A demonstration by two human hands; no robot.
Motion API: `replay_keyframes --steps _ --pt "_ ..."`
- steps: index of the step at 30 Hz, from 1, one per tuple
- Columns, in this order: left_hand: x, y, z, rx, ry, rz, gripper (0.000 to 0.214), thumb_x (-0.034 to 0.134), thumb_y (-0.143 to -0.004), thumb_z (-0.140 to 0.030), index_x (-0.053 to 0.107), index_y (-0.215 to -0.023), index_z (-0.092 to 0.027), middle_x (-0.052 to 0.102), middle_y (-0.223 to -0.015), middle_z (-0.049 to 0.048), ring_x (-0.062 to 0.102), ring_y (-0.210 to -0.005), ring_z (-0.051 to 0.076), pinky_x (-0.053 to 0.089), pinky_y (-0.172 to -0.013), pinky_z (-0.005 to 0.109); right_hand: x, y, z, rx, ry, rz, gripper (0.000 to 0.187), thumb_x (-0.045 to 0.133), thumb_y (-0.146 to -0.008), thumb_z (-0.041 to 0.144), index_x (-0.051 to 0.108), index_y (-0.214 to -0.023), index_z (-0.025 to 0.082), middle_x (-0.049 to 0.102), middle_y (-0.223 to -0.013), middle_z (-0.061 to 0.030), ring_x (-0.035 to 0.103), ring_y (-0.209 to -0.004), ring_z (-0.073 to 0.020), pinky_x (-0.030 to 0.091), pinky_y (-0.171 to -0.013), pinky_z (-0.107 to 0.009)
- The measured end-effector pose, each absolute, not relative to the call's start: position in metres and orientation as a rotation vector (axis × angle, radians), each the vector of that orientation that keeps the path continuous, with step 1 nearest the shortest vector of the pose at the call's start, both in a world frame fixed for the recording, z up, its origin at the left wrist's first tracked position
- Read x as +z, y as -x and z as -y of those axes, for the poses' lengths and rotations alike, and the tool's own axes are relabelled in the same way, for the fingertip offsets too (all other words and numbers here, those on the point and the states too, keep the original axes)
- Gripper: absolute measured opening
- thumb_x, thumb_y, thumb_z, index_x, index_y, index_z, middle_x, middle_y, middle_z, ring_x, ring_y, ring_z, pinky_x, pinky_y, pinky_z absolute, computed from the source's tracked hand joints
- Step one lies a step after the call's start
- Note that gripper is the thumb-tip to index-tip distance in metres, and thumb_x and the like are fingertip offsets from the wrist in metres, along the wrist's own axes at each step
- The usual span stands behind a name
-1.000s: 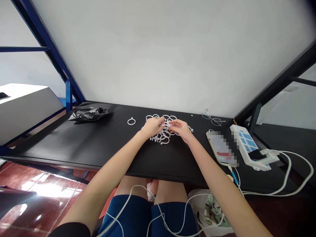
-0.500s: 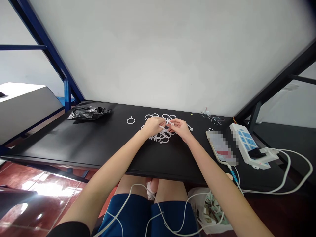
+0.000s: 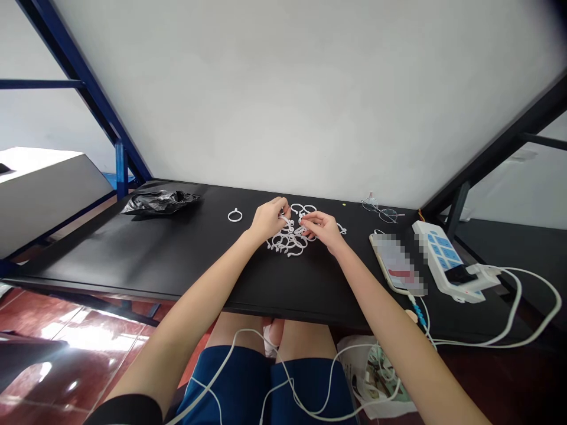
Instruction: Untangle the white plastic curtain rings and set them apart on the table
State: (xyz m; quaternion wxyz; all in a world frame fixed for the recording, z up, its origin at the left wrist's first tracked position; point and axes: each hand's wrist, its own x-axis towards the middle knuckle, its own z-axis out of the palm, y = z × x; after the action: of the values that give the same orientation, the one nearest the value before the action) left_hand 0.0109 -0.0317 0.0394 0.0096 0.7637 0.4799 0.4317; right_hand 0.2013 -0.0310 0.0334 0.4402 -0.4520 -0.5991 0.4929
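Left hand [image 3: 266, 218], right hand [image 3: 322, 227] pinch rings [image 3: 287, 241] — desk edge [image 3: 283, 309] well apart

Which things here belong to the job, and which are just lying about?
In use: rings, pinched by left hand and right hand; lone ring likely too.
Lying about: bag, glasses, phone, power strip.

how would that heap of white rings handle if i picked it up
Likely light: the rings are thin loops. Probably stiff, since each keeps its round shape. They overlap in a tangle, so several may lift together.
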Motion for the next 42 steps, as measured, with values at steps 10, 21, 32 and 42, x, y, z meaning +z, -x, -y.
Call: replay_keyframes --steps 10,21,32,42 --pt "0.036 -0.010 0.025 1.395 -2.148 -1.448 0.007 0.060 -0.074 -0.019 0.052 -0.073 -0.019 0.057 -0.074 -0.0021 0.048 -0.059 0.010 0.038 -0.059 0.024 0.032 -0.202 0.031 1.146 1.127 1.525 0.033 0.077 -0.064 0.041 0.065 -0.082 0.016 0.071 -0.080 -0.0067 0.048 -0.038 -0.0055 0.030 -0.032 -0.020" --pt "0.039 -0.008 0.020 1.472 -1.788 -1.314 0.011 0.060 -0.074 -0.023 0.050 -0.072 -0.019 0.042 -0.049 -0.0082 0.038 -0.046 0.007 0.035 -0.052 0.021 0.032 -0.203 0.031 1.131 1.121 1.500 0.031 0.075 -0.065 0.041 0.065 -0.080 0.016 0.071 -0.079 -0.0070 0.045 -0.039 -0.0049 0.029 -0.035 -0.020" --pt "0.041 -0.010 0.023 1.387 -1.660 -1.313 0.020 0.050 -0.088 -0.033 0.056 -0.101 -0.020 0.063 -0.055 -0.0030 0.055 -0.040 0.011 0.040 -0.045 0.020 0.029 -0.203 0.028 1.121 1.115 1.497 0.031 0.075 -0.066 0.043 0.065 -0.079 0.016 0.070 -0.075 -0.0055 0.046 -0.040 -0.0054 0.033 -0.035 -0.019" --pt "0.030 -0.005 0.015 1.443 -1.808 -1.301 0.030 0.045 -0.084 -0.012 0.057 -0.110 -0.021 0.070 -0.097 0.0038 0.069 -0.085 0.016 0.049 -0.062 0.021 0.029 -0.203 0.028 1.135 1.118 1.487 0.033 0.074 -0.067 0.045 0.065 -0.080 0.016 0.070 -0.075 -0.0052 0.048 -0.041 -0.0052 0.035 -0.035 -0.018"
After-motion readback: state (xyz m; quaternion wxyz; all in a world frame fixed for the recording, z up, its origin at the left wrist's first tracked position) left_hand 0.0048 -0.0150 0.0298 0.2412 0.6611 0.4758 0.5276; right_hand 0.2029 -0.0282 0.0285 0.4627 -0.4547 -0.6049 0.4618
